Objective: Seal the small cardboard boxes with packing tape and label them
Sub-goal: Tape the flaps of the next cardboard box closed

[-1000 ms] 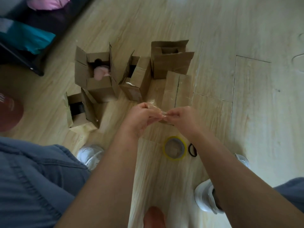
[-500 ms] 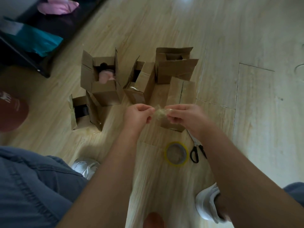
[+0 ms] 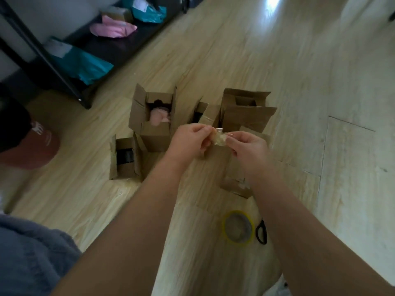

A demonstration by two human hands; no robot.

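Note:
Several small cardboard boxes stand on the wooden floor. One open box [image 3: 154, 133] holds something pink, another open box [image 3: 125, 158] lies at the left with a dark item inside, and a third box [image 3: 245, 113] stands behind with its flaps up. A closed box [image 3: 233, 167] lies under my hands. My left hand [image 3: 189, 139] and my right hand [image 3: 249, 146] pinch the two ends of a crumpled piece of clear tape [image 3: 220, 138] above it. A yellow-rimmed tape roll [image 3: 239, 227] lies on the floor near me, with black-handled scissors [image 3: 261, 231] beside it.
A dark shelf frame [image 3: 53, 67] with teal and pink bags stands at the back left. A red cap [image 3: 32, 146] lies on the floor at the left. My knee in blue cloth [image 3: 27, 257] fills the lower left, a white shoe [image 3: 277, 289] the lower right.
The view has tilted upward, showing more of the shelf. My hands keep pinching the tape piece and have drawn slightly apart.

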